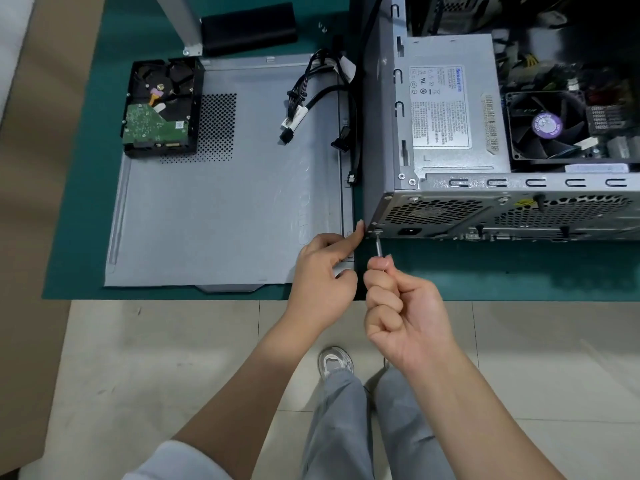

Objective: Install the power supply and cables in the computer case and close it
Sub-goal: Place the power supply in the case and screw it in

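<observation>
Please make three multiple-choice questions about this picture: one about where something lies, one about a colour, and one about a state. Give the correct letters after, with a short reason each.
1. Where does the hard drive lie?
A. inside the computer case
B. on the far left corner of the side panel
C. on the floor

2. What colour is the mat under the computer case?
A. green
B. red
C. white

3. What is the right hand doing?
A. resting open on the mat
B. holding a cable
C. gripping a screwdriver at the case's rear corner

Answers:
1 B: the drive sits, circuit board up, on the grey side panel, beside its perforated patch.
2 A: green mat shows around the panel and case.
3 C: the fingers curl round the handle, and the screwdriver shaft meets a screw at the rear corner, while the left hand touches the case edge with its thumb.
</observation>
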